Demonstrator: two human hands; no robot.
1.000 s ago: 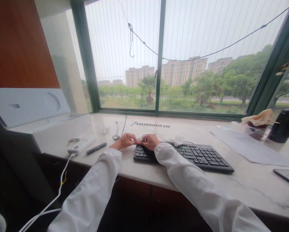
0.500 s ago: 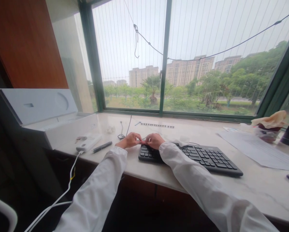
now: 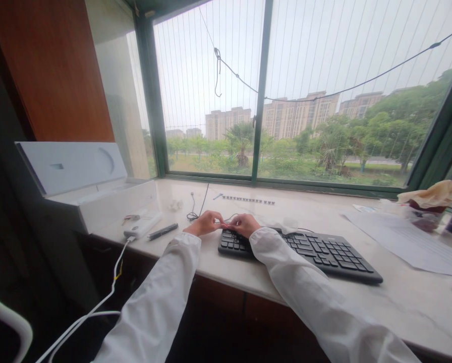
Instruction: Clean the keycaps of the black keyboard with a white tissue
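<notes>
A black keyboard lies slightly turned on the white marbled counter. Over its upper left corner my left hand and my right hand meet, thumbs and fingertips pinched together. Whatever sits between the fingertips is too small to make out. The right hand and sleeve cover part of the keys. Behind the hands, a row of small dark pieces, which look like keycaps, lies near the window, with a thin bluish strip at its left end. A coiled black cable rests just left of my left hand.
To the left are a black pen, a white power bank with a white cable, and an open white box. Paper sheets and a bagged cup stand at the right. The window is behind the counter.
The view has shifted slightly, so everything appears a little lower and further right. Both hands stay pinched together at the keyboard's upper left corner.
</notes>
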